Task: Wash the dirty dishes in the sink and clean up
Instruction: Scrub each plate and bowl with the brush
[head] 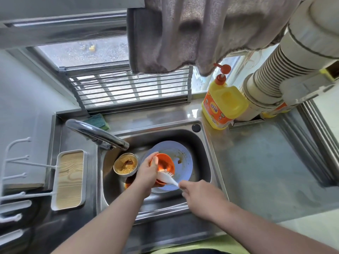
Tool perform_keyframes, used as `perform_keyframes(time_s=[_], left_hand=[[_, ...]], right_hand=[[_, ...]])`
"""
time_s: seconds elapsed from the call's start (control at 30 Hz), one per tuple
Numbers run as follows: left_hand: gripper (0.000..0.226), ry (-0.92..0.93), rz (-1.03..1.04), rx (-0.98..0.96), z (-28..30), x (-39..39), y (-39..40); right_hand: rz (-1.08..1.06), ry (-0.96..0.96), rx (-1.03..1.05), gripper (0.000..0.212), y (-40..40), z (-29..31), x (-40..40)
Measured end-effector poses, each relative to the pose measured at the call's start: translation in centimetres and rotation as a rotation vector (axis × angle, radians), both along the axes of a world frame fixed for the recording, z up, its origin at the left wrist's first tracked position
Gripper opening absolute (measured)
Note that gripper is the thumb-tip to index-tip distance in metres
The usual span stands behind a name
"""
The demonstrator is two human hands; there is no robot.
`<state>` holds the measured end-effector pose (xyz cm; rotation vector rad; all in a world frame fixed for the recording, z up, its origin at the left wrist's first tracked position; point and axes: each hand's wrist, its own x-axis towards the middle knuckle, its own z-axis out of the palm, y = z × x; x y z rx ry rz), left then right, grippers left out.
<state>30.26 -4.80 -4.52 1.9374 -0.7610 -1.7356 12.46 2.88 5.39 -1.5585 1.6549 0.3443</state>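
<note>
In the steel sink (200, 143), the left hand (146, 173) grips a glossy orange plastic bowl (165, 163) over a round blue plate (180, 156); the right hand (200, 197), at five o'clock, holds a white bristled brush (167, 177) against it.

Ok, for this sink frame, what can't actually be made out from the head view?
- Second orange dish: mostly hidden under the left hand and the white brush.
- Brush handle end: covered by the right hand.
- Detergent bottle label: too small to read.
- Second yellow bottle: mostly behind the duct pipe.
- Whether the tap is running: no stream can be made out.
- Blue plate: its near part lies behind the orange bowl.
</note>
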Motion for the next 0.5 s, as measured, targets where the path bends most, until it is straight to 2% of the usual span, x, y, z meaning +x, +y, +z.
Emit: perform_keyframes(time_s=[0.1,0.13,0.2,0.27,0.33,0.37,0.43,0.5], left_hand=[[0.026,-0.199,-0.089,-0.208,-1.0,0.2,0.6],[0.026,-0.231,-0.124,-0.240,-1.0,0.5,0.9],[0.025,-0.224,-0.229,-0.205,-0.6,1.2,0.8],[0.025,-0.115,-0.284,0.007,0.9,1.7,-0.2],[0.026,0.012,-0.209,0.237,2.2,1.8,-1.1],[0.029,0.054,-0.131,0.278,2.3,1.7,-1.4],[0.033,0.069,0.055,0.221,1.8,0.9,-1.0],[0.024,-0.041,0.205,0.089,0.8,-0.1,0.5]], right_hand=[[-0.352,-0.263,0.169,0.026,-0.3,0.0,0.9],[-0.363,-0.260,0.173,0.026,-0.4,-0.2,0.4],[-0.148,-0.092,0.073,0.027,-1.0,-0.6,-1.1],[0.168,0.155,-0.064,0.036,-1.4,-0.6,-2.1],[0.313,0.215,-0.126,0.052,-1.3,-0.8,-1.9],[0.288,0.191,-0.124,0.052,-1.0,-0.9,-1.1],[0.059,0.036,-0.119,0.035,-0.4,-1.0,0.6],[-0.238,-0.173,-0.019,0.025,-0.1,-1.2,2.1]])
